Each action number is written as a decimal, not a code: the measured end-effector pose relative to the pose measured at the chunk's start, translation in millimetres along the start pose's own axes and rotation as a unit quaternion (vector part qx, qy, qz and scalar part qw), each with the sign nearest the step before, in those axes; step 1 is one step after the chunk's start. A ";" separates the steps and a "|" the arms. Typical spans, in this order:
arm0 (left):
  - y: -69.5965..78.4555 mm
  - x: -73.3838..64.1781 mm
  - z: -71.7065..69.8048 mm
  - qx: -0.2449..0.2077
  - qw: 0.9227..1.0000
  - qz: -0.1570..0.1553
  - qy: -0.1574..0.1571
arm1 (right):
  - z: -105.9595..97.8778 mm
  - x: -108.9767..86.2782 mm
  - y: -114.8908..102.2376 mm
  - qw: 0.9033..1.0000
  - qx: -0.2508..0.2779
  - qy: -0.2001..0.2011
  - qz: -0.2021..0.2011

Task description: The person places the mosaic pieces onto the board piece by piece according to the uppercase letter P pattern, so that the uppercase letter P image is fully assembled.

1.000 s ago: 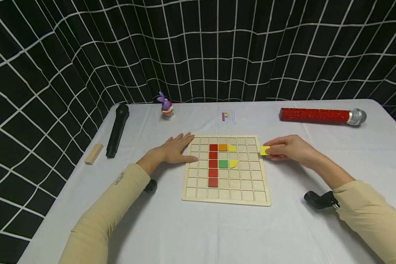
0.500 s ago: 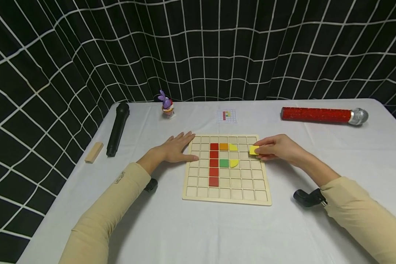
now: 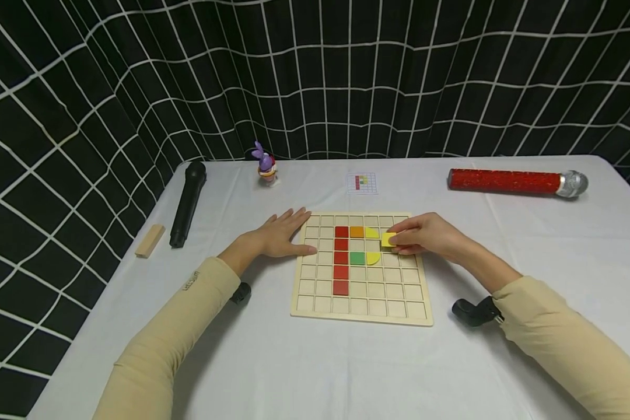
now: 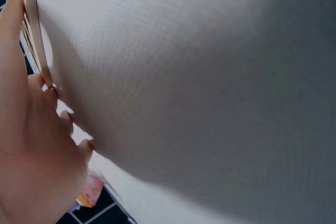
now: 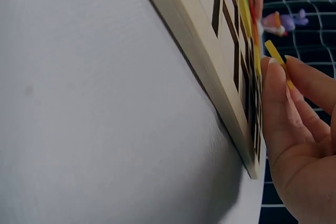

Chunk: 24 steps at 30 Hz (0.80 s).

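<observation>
A wooden grid board (image 3: 361, 320) lies on the white table. A column of red square tiles (image 3: 341, 258) sits in its cells, with an orange tile (image 3: 357, 232), a green tile (image 3: 357, 258) and two rounded yellow tiles (image 3: 373, 258) to the right of it. My right hand (image 3: 433, 236) pinches a yellow square tile (image 3: 388, 240) between thumb and fingers, above the board's right half; the right wrist view shows this tile (image 5: 275, 55) tilted and off the board. With fingers spread, my left hand (image 3: 276, 236) rests at the board's left edge, thumb on its rim.
Behind the board lies a small pattern card (image 3: 362, 184). A purple-topped figurine (image 3: 265, 165) stands at the back. To the left are a black microphone (image 3: 188, 204) and a wooden block (image 3: 150, 241); a red microphone (image 3: 514, 182) lies at the back right.
My right hand has carried the yellow square tile leftward, from the board's right edge to over its cells beside the rounded yellow tiles. The left hand stays in place.
</observation>
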<state>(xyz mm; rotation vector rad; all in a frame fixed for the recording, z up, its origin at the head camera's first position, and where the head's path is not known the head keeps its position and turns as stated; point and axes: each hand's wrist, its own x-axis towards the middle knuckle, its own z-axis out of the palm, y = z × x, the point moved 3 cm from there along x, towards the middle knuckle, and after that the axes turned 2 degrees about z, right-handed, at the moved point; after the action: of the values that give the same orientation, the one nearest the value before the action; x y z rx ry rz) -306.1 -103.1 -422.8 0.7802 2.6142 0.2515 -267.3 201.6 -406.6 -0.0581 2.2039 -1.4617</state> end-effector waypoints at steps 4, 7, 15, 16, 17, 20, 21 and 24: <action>0.7 -0.3 -0.2 0.001 1.000 0.002 -0.002 | 4.1 1.3 -1.4 1.000 0.008 -0.009 0.000; 0.9 0.0 -0.6 0.003 1.000 0.001 -0.004 | 7.2 2.6 -2.2 1.000 0.012 -0.015 0.001; -0.9 1.9 0.5 -0.001 1.000 0.002 -0.003 | 15.2 8.4 -2.0 1.000 0.018 -0.019 -0.006; -1.0 1.9 0.8 -0.002 1.000 0.003 -0.003 | 15.8 8.9 -1.9 1.000 0.018 -0.019 -0.008; -0.9 1.6 0.8 -0.002 1.000 0.003 -0.003 | 16.7 9.3 -1.9 1.000 0.017 -0.016 -0.008; -0.9 0.7 0.6 -0.003 1.000 0.001 -0.005 | 18.5 9.0 -4.1 1.000 0.010 -0.008 -0.010; -0.8 0.4 0.5 -0.003 1.000 0.000 -0.006 | 18.8 8.7 -5.0 1.000 0.006 -0.004 -0.011; -0.7 -0.3 -0.4 -0.004 1.000 -0.001 -0.007 | 18.6 7.3 -7.2 1.000 -0.005 0.009 -0.011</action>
<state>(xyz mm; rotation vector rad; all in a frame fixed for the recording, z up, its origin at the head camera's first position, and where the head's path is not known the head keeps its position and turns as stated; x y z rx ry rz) -306.3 -103.9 -422.5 0.7736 2.5999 0.2539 -267.5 180.5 -408.7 -0.0727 2.2307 -1.4687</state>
